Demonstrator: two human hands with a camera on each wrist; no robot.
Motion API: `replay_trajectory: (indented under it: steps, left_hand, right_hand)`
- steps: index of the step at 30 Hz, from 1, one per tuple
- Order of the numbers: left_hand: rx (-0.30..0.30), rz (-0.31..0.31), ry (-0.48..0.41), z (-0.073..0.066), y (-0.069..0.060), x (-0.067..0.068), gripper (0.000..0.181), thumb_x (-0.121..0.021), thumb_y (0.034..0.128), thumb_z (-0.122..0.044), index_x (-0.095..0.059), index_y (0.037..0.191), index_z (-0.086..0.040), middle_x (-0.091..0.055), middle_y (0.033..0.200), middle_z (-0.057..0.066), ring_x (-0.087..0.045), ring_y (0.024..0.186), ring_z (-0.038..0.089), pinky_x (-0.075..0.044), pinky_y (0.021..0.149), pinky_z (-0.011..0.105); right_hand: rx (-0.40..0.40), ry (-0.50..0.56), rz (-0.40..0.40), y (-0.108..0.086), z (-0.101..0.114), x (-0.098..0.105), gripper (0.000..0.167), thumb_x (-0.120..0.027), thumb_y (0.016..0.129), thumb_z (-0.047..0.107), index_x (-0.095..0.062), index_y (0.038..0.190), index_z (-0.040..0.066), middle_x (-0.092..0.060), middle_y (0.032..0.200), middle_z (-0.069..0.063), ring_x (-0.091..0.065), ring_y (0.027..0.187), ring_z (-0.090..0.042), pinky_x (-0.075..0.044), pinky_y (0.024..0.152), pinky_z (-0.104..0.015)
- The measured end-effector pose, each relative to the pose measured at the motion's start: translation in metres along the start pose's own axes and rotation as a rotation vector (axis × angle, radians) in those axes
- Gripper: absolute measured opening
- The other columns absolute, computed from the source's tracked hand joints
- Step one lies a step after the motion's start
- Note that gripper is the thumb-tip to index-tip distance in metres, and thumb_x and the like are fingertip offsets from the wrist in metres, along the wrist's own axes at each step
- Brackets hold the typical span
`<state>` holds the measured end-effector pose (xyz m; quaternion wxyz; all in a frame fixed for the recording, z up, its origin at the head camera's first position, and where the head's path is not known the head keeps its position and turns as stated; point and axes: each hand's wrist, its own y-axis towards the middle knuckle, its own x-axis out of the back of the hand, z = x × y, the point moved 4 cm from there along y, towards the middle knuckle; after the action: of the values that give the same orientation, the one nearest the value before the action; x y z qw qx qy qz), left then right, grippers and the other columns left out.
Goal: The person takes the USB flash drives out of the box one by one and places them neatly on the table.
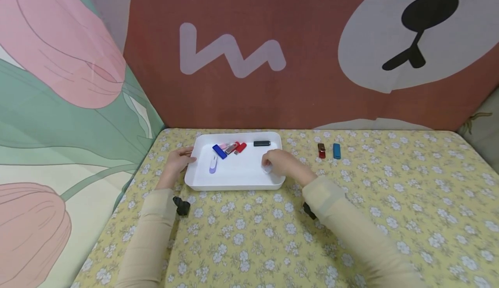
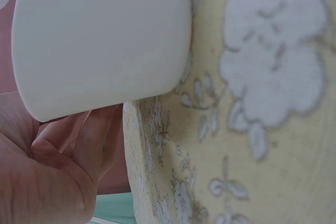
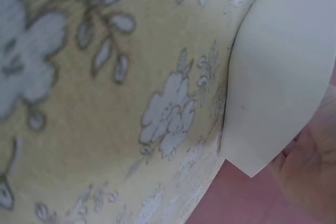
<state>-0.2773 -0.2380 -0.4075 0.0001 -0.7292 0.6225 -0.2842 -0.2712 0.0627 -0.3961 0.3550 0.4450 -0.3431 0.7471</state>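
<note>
A shallow white tray (image 1: 238, 186) sits near the back edge of the table. My left hand (image 1: 180, 161) holds its left side, thumb at the rim; the left wrist view shows the fingers behind the tray's wall (image 2: 105, 40). Over the right rim reaches my right hand (image 1: 277, 162), fingers curled down around a small pale object (image 1: 267, 169), mostly hidden, its kind unclear. In the tray lie a blue USB stick (image 1: 219, 151), a lilac-and-white one (image 1: 213, 165), a silver-and-red one (image 1: 231, 148), a red one (image 1: 241, 148), a pink one (image 1: 223, 146) and a black one (image 1: 261, 143).
To the right of the tray, a red USB stick with a shiny metal part (image 1: 321, 150) and a blue one (image 1: 337, 151) lie on the yellow flowered tablecloth (image 1: 241, 240). A reddish-brown printed cloth (image 1: 234, 101) hangs behind the table, and a flower-printed one (image 1: 78, 119) at the left.
</note>
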Motion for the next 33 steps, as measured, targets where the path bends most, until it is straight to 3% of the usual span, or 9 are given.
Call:
replay_trajectory:
  steps: [11, 19, 26, 33]
  left_hand:
    - [0.004, -0.022, 0.017, -0.0003, 0.0032, 0.0008, 0.051, -0.053, 0.0947, -0.005, -0.043, 0.144, -0.009, -0.047, 0.144, 0.019, -0.048, 0.129, 0.031, -0.044, 0.102, 0.039]
    - [0.016, -0.026, 0.018, 0.0000, 0.0020, -0.0005, 0.050, -0.054, 0.0945, -0.005, -0.044, 0.144, -0.009, -0.048, 0.143, 0.018, -0.049, 0.129, 0.030, -0.044, 0.101, 0.039]
    - [0.015, -0.023, 0.020, -0.0015, 0.0017, -0.0004, 0.050, -0.052, 0.0952, -0.005, -0.042, 0.144, -0.008, -0.046, 0.145, 0.019, -0.048, 0.130, 0.032, -0.044, 0.102, 0.041]
    - [0.021, -0.027, 0.016, -0.0011, 0.0024, -0.0012, 0.051, -0.052, 0.0953, -0.004, -0.042, 0.145, -0.008, -0.046, 0.145, 0.019, -0.047, 0.131, 0.032, -0.043, 0.104, 0.041]
  right_hand:
    - [0.036, 0.046, -0.032, 0.0052, 0.0022, -0.0016, 0.016, -0.068, 0.084, 0.002, -0.070, 0.098, 0.010, -0.069, 0.101, -0.005, -0.062, 0.097, -0.019, -0.050, 0.089, -0.035]
    - [-0.004, 0.064, -0.009, 0.0029, 0.0027, -0.0033, 0.024, -0.069, 0.085, 0.006, -0.072, 0.109, 0.008, -0.066, 0.106, -0.007, -0.062, 0.102, -0.022, -0.050, 0.092, -0.035]
    - [-0.004, 0.068, -0.008, 0.0029, 0.0012, -0.0037, 0.020, -0.068, 0.086, 0.005, -0.072, 0.105, 0.010, -0.067, 0.107, -0.006, -0.061, 0.103, -0.022, -0.050, 0.093, -0.037]
    - [0.020, 0.054, -0.011, 0.0042, -0.0007, -0.0048, 0.013, -0.069, 0.086, 0.009, -0.070, 0.099, 0.013, -0.067, 0.097, -0.003, -0.058, 0.087, -0.015, -0.048, 0.080, -0.033]
